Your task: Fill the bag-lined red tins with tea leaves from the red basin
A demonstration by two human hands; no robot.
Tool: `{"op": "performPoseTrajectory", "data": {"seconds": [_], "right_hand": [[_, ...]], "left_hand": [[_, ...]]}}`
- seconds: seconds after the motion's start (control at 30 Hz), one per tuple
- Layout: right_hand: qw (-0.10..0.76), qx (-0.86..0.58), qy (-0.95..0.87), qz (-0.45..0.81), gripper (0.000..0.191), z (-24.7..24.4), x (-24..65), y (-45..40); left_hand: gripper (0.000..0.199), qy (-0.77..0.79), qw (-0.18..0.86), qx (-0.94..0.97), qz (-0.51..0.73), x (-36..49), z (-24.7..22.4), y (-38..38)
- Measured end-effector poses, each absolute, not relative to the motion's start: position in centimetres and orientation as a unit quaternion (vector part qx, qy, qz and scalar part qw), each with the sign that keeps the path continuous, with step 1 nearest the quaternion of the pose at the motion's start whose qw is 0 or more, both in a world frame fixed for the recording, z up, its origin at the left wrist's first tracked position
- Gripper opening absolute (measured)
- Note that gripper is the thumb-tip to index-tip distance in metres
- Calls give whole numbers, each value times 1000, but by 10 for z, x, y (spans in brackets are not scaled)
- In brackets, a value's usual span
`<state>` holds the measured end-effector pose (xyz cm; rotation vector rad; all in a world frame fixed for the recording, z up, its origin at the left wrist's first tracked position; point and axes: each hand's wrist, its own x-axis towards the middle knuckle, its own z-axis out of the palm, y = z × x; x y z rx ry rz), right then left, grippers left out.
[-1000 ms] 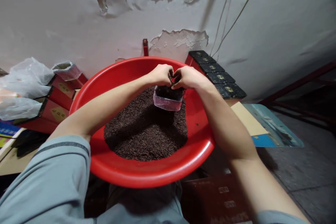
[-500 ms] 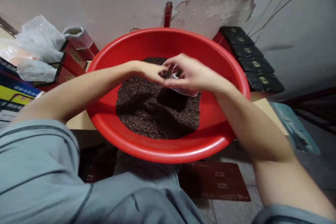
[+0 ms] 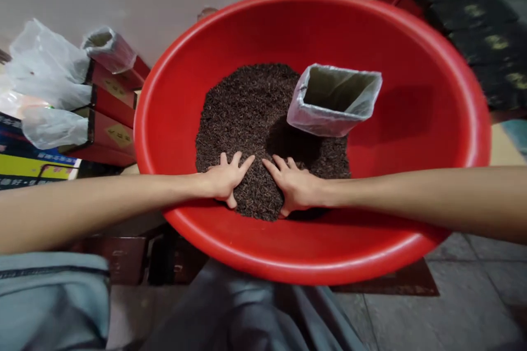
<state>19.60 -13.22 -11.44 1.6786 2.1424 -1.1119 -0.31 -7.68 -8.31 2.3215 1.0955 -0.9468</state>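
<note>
A heap of dark loose tea leaves lies in the bottom of a wide red basin. My left hand rests on the near left part of the heap, fingers spread. Opposite it, my right hand touches the leaves, its fingers spread too and its fingertips pointing toward the left hand. Neither hand holds anything I can see. Beyond the right hand, a box-shaped container lined with a clear plastic bag stands mouth up at the right of the heap; its bottom is hard to make out.
Left of the basin are red boxes with plastic bags sticking out, and another bag-lined container. Dark boxes line the right side by the wall. My legs are below the basin's near rim.
My hands were together above the leaves at the bag-lined container. They have come apart and down onto the near side of the heap, uncovering the container. The view has shifted closer.
</note>
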Motion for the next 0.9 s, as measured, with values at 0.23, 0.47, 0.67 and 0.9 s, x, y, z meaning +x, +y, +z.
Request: {"op": "performPoseTrajectory", "data": {"seconds": [0.23, 0.47, 0.67, 0.9], "right_hand": [[31, 557, 760, -334, 134, -123, 202, -124], [-8, 585, 767, -263, 122, -129, 202, -107], [0, 600, 756, -264, 129, -136, 194, -100], [-76, 584, 749, -304, 112, -142, 197, -97]], "left_hand": [[144, 386, 178, 852, -305, -1, -86, -75], [128, 395, 127, 873, -255, -1, -89, -58], [146, 432, 163, 851, -251, -1, -102, -40], [120, 438, 221, 856, -163, -1, -105, -47]]}}
